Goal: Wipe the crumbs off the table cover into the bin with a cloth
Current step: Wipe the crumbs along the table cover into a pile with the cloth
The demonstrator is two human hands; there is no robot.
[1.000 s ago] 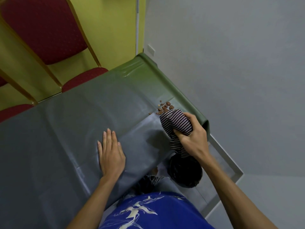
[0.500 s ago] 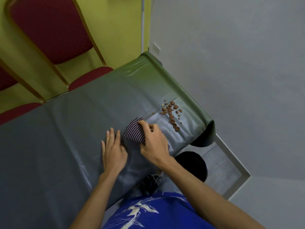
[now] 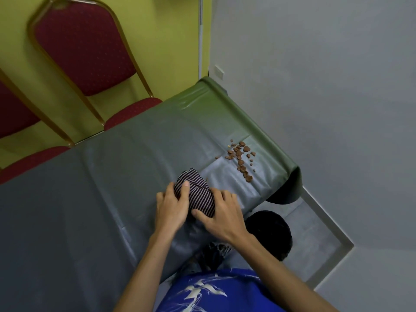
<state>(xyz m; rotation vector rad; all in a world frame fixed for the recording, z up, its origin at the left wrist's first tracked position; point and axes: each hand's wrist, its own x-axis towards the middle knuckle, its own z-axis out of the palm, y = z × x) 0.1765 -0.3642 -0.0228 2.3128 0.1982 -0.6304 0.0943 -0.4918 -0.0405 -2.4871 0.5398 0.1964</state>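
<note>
A striped cloth (image 3: pixel 198 192), bunched up, lies on the grey-green table cover (image 3: pixel 101 188) near its front edge. My left hand (image 3: pixel 172 208) holds its left side, thumb on top. My right hand (image 3: pixel 222 215) presses on its right side. A trail of brown crumbs (image 3: pixel 240 157) lies apart from the cloth, up and to the right, close to the table's right end. A black bin (image 3: pixel 270 233) stands on the floor below the table's front right corner, partly hidden by my right wrist.
Two red padded chairs (image 3: pixel 85 50) with gold frames stand behind the table against a yellow wall. A grey wall runs along the right. The cover hangs over the table's right end (image 3: pixel 290 176). My blue shirt (image 3: pixel 213 291) fills the bottom.
My right hand drew the cloth back from the crumbs at the right edge toward the middle. My left hand left the cover and joined it on the cloth.
</note>
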